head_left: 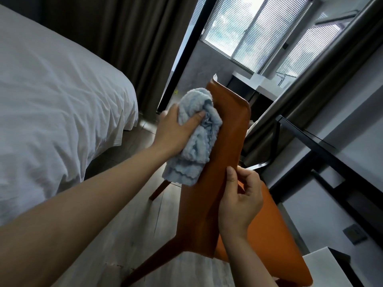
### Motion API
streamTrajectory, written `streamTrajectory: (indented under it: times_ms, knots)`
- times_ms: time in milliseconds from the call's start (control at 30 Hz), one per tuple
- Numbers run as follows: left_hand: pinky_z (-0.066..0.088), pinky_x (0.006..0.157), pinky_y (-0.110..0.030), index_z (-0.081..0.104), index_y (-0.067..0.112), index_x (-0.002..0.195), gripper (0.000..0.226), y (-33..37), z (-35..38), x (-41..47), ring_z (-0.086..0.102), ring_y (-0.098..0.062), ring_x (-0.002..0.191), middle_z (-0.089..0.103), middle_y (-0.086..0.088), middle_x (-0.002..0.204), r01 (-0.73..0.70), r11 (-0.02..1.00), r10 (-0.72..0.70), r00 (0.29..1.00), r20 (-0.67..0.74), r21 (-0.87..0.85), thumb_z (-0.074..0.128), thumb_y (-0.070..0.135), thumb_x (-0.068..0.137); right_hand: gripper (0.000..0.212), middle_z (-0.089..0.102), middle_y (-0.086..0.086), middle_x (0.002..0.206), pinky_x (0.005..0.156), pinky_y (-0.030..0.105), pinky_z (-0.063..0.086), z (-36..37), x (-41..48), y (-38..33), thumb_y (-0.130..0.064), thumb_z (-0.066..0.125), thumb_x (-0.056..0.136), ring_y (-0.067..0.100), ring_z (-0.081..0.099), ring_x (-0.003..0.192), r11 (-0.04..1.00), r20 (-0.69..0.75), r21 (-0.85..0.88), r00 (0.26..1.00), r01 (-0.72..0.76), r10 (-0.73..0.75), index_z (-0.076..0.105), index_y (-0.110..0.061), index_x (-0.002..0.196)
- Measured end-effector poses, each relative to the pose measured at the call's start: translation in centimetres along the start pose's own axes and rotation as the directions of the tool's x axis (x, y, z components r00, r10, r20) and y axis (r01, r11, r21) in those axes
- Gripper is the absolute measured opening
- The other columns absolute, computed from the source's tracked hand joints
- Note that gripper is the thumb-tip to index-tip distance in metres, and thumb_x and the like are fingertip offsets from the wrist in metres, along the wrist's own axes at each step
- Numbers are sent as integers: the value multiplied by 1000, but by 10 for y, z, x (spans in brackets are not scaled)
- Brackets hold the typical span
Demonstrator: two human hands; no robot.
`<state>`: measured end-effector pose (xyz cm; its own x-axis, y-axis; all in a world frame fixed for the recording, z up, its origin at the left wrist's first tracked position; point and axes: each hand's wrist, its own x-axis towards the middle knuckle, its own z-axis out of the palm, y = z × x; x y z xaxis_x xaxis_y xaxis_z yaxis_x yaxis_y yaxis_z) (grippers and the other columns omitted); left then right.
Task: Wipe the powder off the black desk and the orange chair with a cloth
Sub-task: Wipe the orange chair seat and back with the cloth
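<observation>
The orange chair (226, 146) stands in the middle of the view, its backrest turned toward me and its seat to the lower right. My left hand (176, 131) grips a bunched light-blue cloth (199, 137) and presses it against the back face of the backrest near its left edge. My right hand (240, 201) holds the backrest's right edge lower down, fingers curled round it. The black desk (323, 150) runs along the wall on the right, behind the chair. I cannot make out any powder on chair or desk.
A bed with white bedding (51, 104) fills the left side. Dark curtains (128, 38) and a window with blinds (259, 32) are behind. Wooden floor (145, 214) lies between bed and chair. A white block (323, 266) sits at lower right.
</observation>
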<state>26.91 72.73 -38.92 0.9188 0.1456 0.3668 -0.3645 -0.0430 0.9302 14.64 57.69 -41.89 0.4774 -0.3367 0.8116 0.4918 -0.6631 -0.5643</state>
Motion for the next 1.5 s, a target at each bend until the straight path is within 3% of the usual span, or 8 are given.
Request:
streamTrajectory:
  times_ms: [300, 500, 600, 733, 1033, 1133, 1400, 1500]
  knots:
    - [42, 102, -39, 40, 35, 137, 102, 9, 31, 7, 52, -21, 117, 48, -5, 133, 80, 997, -81, 989, 120, 10, 41, 95, 54, 16, 62, -6, 84, 67, 31, 53, 2, -2, -3, -34, 58, 92, 14, 61, 80, 1000, -34, -8, 999, -3, 3, 62, -20, 87]
    - [33, 97, -28, 44, 31, 136, 93, -22, 40, 1, 43, -13, 117, 49, -3, 136, 181, 983, -176, 971, 163, -16, 41, 90, 64, 21, 64, 0, 88, 70, 34, 55, 3, -3, 3, -41, 57, 93, 17, 63, 84, 998, -25, -17, 998, -52, 52, 62, -21, 89]
    - [41, 104, -42, 48, 30, 133, 102, -53, 48, -9, 48, -24, 124, 57, -4, 129, 274, 961, -266, 945, 188, -18, 35, 97, 58, 17, 63, -2, 86, 69, 24, 52, 3, -4, -1, -37, 57, 92, 14, 62, 83, 999, -38, -34, 999, -17, 16, 61, -22, 87]
    - [47, 97, -42, 57, 22, 123, 64, -102, 59, -26, 60, -27, 108, 65, -9, 116, 370, 926, -374, 884, 282, 70, 40, 71, 86, 11, 61, -8, 85, 69, 19, 50, 3, -4, -4, -38, 57, 91, 13, 61, 83, 1000, -47, -12, 999, -14, 13, 60, -28, 88]
    - [44, 98, -36, 56, 7, 126, 47, -155, 68, -58, 59, -29, 112, 62, -14, 124, 508, 821, -571, 744, 348, 260, 39, 43, 101, 9, 64, -2, 86, 70, 23, 51, 3, -4, 1, -36, 57, 92, 17, 62, 84, 1000, -33, -14, 999, -6, 6, 60, -28, 89]
    - [47, 96, -38, 61, 11, 101, 37, -165, 62, -66, 61, -28, 101, 65, -17, 116, 555, 785, -620, 705, 344, 274, 47, 44, 97, 8, 63, -2, 86, 70, 24, 52, 3, -3, 0, -35, 57, 92, 17, 62, 84, 1000, -25, -15, 1000, -10, 10, 60, -29, 88]
    - [56, 81, -46, 67, 16, 93, 81, -140, 25, -39, 69, -26, 80, 72, -7, 85, 471, 878, -479, 866, 147, 86, 46, 89, 66, 12, 63, -3, 88, 72, 24, 52, 4, -4, -1, -36, 57, 92, 17, 62, 85, 999, -30, 9, 999, -43, 43, 61, -26, 89]
    - [57, 81, -47, 66, 24, 93, 76, -101, 13, -13, 70, -21, 80, 73, 0, 84, 329, 944, -327, 934, 143, 12, 47, 91, 63, 11, 62, -6, 87, 71, 26, 52, 3, -4, -3, -35, 58, 91, 16, 61, 85, 998, -30, 14, 998, -57, 57, 62, -26, 88]
